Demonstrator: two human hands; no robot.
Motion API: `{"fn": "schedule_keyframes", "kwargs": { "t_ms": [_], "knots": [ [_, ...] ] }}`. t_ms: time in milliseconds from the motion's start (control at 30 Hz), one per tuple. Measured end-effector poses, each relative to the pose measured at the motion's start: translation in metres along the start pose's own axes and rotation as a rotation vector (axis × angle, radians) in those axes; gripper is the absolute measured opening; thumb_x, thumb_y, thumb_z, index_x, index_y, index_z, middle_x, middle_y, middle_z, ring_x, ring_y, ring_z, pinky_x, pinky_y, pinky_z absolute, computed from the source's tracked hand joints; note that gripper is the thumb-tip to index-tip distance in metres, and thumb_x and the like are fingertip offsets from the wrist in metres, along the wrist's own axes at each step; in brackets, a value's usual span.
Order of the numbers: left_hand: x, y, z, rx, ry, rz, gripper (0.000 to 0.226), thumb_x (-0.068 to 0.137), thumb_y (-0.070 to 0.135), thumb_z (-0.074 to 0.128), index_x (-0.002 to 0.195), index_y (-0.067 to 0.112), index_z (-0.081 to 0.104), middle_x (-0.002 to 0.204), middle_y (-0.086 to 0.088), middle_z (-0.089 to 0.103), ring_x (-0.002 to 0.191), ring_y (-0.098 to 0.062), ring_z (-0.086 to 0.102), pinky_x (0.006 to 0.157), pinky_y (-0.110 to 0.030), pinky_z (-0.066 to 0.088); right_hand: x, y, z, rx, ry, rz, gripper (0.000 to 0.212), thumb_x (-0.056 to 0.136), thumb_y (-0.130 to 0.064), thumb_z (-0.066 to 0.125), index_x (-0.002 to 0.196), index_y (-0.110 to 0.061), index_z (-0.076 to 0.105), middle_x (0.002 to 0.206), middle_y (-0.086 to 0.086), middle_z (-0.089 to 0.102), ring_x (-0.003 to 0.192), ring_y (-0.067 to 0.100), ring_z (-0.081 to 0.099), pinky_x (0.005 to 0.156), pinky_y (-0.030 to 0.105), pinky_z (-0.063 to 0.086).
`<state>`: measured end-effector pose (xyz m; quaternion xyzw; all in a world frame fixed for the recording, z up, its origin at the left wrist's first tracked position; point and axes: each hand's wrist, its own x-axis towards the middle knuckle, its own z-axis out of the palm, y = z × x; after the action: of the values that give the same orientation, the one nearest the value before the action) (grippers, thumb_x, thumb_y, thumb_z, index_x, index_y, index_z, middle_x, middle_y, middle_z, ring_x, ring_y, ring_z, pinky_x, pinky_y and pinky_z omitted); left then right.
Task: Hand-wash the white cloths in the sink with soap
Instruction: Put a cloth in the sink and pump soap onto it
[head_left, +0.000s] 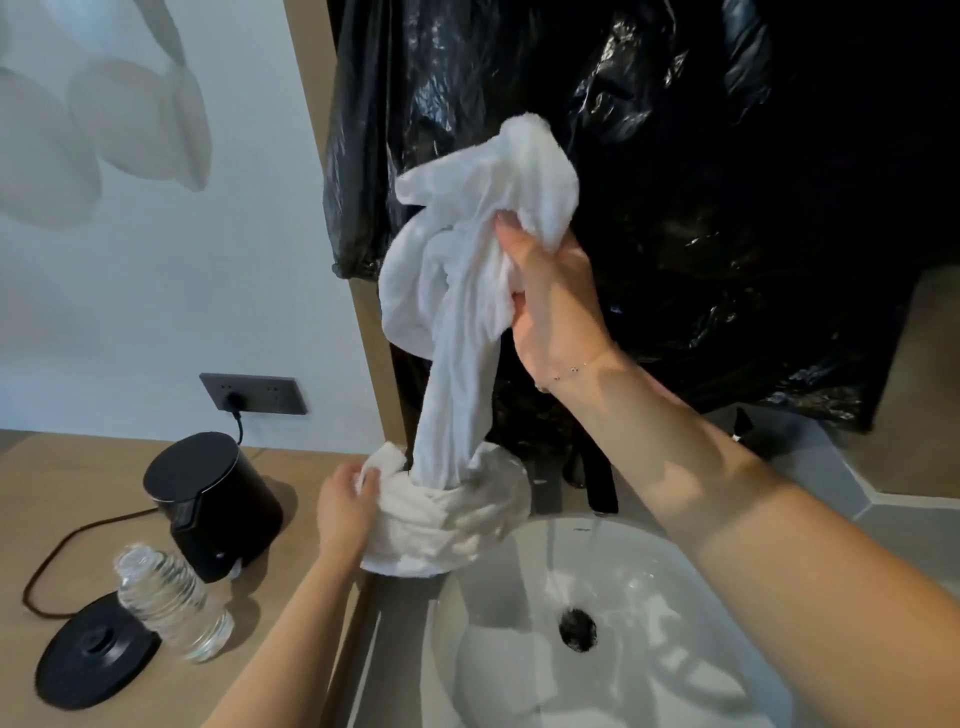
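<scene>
Fingers of the right hand (553, 306) are curled round a bunched white cloth (467, 270), which it holds raised high; folds spill over the top and to the left of that hand, and a long twisted tail hangs straight down from it. A thin bracelet (571, 370) circles the right wrist. Below and to the left, the left hand (345, 506) grips the edge of a heap of white cloths (452, 525), fingers curled into the fabric. The hanging tail runs down into the middle of this heap, which sits on the counter (395, 623) at the sink's far left rim.

Under the right forearm lies the white sink (675, 675), where a thin stream of water (551, 558) falls toward the dark drain (577, 629) and wets the basin. A dark tap (600, 483) stands just beyond the rim, right of the heap.

Left of the left hand, on the wooden top (62, 483), stands a black kettle (213, 506) apart from its round black base (96, 654). A clear plastic bottle (171, 605) lies tilted between them, resting against the base. A cord (62, 551) trails off to the left. A plug sits in the dark wall socket (254, 394) above the kettle. Behind the raised cloth hangs glossy black plastic sheeting (675, 156).
</scene>
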<state>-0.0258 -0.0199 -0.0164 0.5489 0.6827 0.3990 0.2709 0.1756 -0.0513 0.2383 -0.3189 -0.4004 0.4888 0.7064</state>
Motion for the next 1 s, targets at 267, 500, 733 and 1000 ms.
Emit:
{"fn": "schedule_keyframes", "kwargs": {
  "t_ms": [267,500,733,1000],
  "knots": [
    [0.026,0.042,-0.035,-0.479,0.281,-0.428,0.038,0.102,0.028,0.039,0.128,0.001,0.046,0.109,-0.022,0.054,0.091,-0.026,0.048,0.081,-0.037,0.041,0.027,-0.091,0.035,0.134,-0.006,-0.192,0.029,0.095,-0.013,0.06,0.122,-0.007,0.055,0.114,0.015,0.065,0.105,0.029,0.065,0.094,0.047,0.053],
    [0.05,0.101,-0.037,-0.566,0.336,0.034,0.03,0.095,0.039,0.048,0.114,0.016,0.047,0.104,-0.003,0.053,0.096,-0.026,0.057,0.082,-0.036,0.051,0.007,-0.114,-0.001,0.05,-0.008,-0.272,0.04,0.095,-0.015,0.059,0.131,-0.001,0.051,0.126,0.021,0.062,0.112,0.031,0.064,0.097,0.051,0.051],
    [0.011,0.032,0.027,0.681,-0.525,0.262,0.08,0.086,0.053,0.064,0.152,0.034,0.024,0.158,-0.007,0.016,0.147,-0.03,0.014,0.116,-0.049,0.022,-0.046,-0.09,-0.055,-0.118,0.087,-0.109,0.038,0.095,-0.017,0.059,0.131,-0.006,0.054,0.123,0.014,0.066,0.11,0.023,0.066,0.093,0.04,0.054],
    [-0.012,-0.001,0.056,1.041,-0.493,0.276,0.107,0.074,0.086,0.039,0.153,0.034,-0.012,0.162,-0.002,-0.017,0.149,-0.026,-0.016,0.116,-0.055,0.0,-0.106,-0.051,-0.114,-0.275,0.144,0.009,0.029,0.094,-0.013,0.056,0.122,-0.012,0.061,0.113,0.006,0.072,0.107,0.02,0.068,0.087,0.032,0.056]
  ]
}}
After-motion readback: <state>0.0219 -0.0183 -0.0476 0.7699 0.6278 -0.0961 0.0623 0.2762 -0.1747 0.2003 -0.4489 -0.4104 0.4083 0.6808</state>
